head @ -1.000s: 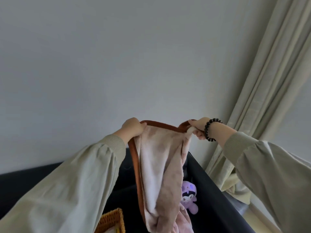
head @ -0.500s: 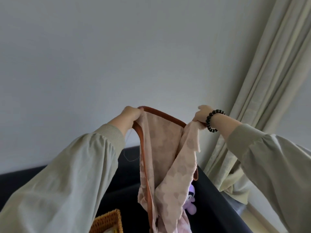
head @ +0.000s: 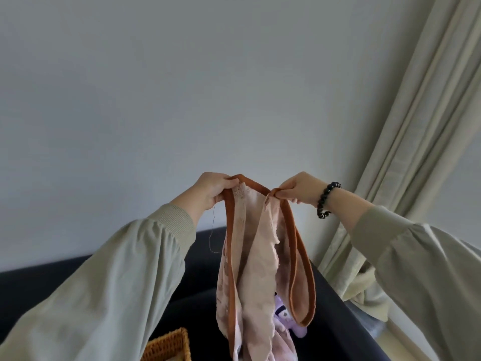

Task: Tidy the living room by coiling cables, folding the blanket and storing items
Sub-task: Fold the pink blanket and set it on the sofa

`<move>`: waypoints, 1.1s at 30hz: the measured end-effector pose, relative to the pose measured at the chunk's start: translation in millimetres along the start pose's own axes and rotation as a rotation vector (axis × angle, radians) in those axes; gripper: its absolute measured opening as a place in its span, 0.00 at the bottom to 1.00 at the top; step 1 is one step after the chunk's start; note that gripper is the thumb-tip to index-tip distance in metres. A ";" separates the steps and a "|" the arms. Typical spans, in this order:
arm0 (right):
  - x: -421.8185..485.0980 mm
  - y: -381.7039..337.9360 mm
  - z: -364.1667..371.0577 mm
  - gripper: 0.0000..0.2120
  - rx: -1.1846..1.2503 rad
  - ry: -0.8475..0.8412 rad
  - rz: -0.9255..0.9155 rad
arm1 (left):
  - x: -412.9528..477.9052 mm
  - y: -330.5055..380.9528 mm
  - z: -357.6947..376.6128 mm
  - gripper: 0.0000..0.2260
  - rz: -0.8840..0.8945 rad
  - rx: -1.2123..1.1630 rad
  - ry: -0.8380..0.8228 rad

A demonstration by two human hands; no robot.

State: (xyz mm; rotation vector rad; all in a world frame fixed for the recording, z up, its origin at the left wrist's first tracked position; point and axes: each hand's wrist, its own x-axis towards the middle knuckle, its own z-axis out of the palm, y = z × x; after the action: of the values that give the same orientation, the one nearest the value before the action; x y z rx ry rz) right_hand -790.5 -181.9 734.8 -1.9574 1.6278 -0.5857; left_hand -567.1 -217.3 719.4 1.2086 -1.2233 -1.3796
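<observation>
A pale pink blanket [head: 256, 259] with a rust-brown border hangs in the air in front of me, its lower end out of view below the frame. My left hand [head: 211, 188] grips its top edge at one side. A short way to the right, my right hand [head: 296, 188], with a black bead bracelet at the wrist, pinches the same edge. The brown border loops down below my right hand. The cloth droops in long folds between both hands.
A dark sofa [head: 200, 300] lies below, against a plain grey wall. A purple plush toy [head: 283, 315] sits on it behind the blanket. A wicker basket [head: 169, 346] shows at the bottom edge. Beige curtains [head: 406, 142] hang at the right.
My hands have come closer together along the blanket's top edge. The brown border now hangs in a longer loop under my right hand.
</observation>
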 end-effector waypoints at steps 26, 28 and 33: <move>26.5 -13.1 34.5 0.12 0.033 0.097 0.031 | -7.8 -16.9 14.9 0.12 0.125 0.247 -0.141; 24.8 -8.0 34.4 0.06 0.079 0.033 0.024 | -5.8 -14.5 18.1 0.13 0.167 0.250 -0.104; 28.0 27.3 55.9 0.07 -0.192 0.010 0.066 | -5.7 5.0 27.4 0.19 0.197 0.119 -0.117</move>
State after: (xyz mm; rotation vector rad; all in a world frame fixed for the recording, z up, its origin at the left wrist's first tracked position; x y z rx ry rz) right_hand -771.0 -206.7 674.3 -2.0282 1.8055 -0.4277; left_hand -593.6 -209.1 725.8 1.0678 -1.4831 -1.2601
